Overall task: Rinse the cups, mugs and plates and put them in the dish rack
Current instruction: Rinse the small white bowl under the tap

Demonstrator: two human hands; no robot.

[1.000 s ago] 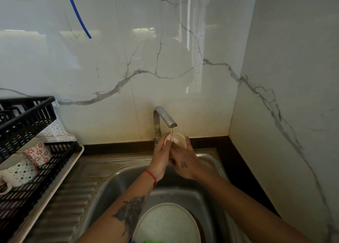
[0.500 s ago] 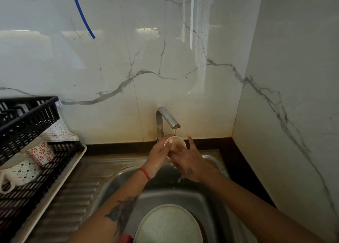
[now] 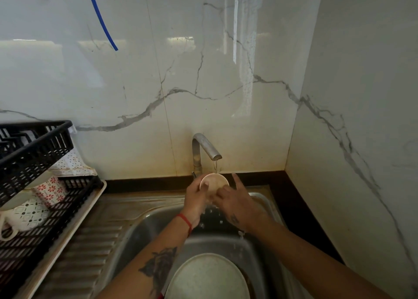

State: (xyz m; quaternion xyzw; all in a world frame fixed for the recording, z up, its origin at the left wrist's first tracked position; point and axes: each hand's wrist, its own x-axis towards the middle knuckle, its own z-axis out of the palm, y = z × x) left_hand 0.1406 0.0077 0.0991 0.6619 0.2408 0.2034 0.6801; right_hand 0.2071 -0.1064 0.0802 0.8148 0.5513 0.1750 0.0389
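Note:
A small cream cup (image 3: pixel 214 182) is held under the running tap (image 3: pixel 204 148), its round face turned toward me. My left hand (image 3: pixel 196 198) grips it from the left, thumb on its face. My right hand (image 3: pixel 235 202) touches the cup's right edge with its fingertips, the other fingers spread. A pale speckled plate (image 3: pixel 207 278) lies in the steel sink (image 3: pixel 144 228) below my arms. The black dish rack (image 3: pixel 34 154) at the left holds a red-flowered mug (image 3: pixel 51 191) and a black-patterned mug (image 3: pixel 26 215).
A ribbed steel drainboard (image 3: pixel 86 249) lies between rack and sink. The rack stands on a cream tray (image 3: pixel 67 233). Marble wall panels close the back and right side. A blue hose (image 3: pixel 101 20) hangs on the back wall.
The cup stays under the tap while my hands shift on it; my right hand's fingers have spread and moved along the rim. Water now splashes below the hands.

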